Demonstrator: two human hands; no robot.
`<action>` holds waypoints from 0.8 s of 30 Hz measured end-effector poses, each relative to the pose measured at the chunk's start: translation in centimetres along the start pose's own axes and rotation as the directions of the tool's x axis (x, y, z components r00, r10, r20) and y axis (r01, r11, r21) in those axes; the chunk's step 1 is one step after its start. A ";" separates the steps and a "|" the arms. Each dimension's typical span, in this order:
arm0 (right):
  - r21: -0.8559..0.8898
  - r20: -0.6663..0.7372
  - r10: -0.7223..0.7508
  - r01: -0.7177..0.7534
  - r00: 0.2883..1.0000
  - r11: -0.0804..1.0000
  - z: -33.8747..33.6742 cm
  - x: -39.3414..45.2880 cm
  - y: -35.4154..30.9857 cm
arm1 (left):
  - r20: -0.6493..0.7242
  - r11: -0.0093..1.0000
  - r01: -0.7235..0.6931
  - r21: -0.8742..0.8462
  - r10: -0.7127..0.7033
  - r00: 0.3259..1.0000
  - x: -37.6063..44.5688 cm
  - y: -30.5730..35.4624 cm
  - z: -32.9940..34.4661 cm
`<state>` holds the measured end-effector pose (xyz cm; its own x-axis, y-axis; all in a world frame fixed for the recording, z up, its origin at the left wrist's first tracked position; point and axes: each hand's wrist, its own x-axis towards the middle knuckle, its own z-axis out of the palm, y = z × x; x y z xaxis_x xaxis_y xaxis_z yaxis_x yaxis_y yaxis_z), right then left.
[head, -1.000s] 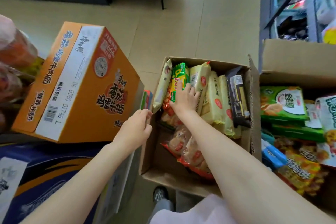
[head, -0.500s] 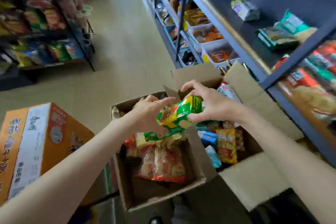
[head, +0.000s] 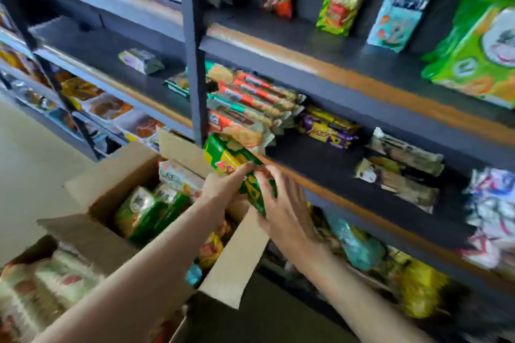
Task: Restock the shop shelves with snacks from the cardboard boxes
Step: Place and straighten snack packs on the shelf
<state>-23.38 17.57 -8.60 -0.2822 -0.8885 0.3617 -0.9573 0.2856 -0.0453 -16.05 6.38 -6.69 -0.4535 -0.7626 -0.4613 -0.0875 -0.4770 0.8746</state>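
A: Both hands are carrying one green and yellow snack pack (head: 237, 167) up from the open cardboard box (head: 119, 175) toward the middle shelf (head: 348, 175). The left hand (head: 223, 186) is gripping its near end, fingers curled over the top. The right hand (head: 281, 203) is pressing flat against the pack's right side with straight fingers, steadying more than gripping.

B: So where is the pack sitting at this point?

A: It is hanging in the air just at the shelf's front edge, beside the upright post (head: 195, 64), its far end nosing under the stack of orange biscuit packs (head: 250, 103) near the shelf's left end.

B: Is that stack getting in the way?

A: I am judging that it is. The lowest packs are overhanging the front edge, so pushing straight in is likely to knock them loose.

B: What is making for a clean placement, then?

A: Swinging the pack right, toward the bare patch between the stack and the purple packs (head: 328, 128), then sliding it back flat. The right hand is looking well placed to guide it while the left is pushing from behind.
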 end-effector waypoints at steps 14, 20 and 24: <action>0.387 0.153 0.366 -0.396 0.918 0.833 7.4 5.7 25.1 | 0.331 0.415 -0.450 0.791 0.328 0.885 10.2 -3.9 14.7; -0.008 0.051 0.298 -0.298 0.953 0.955 12.2 9.3 28.3 | 0.409 0.063 -0.484 0.873 0.444 0.797 11.7 -6.1 13.7; -0.120 0.044 0.299 -0.292 0.953 0.949 12.2 9.1 28.0 | 0.373 0.059 -0.458 0.887 0.492 0.787 11.0 -6.8 12.1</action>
<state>-53.51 13.05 -17.94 -0.5580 -0.7774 0.2902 -0.8184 0.5735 -0.0372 -31.15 6.46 -15.89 -0.7304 -0.6718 0.1234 -0.5846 0.7083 0.3958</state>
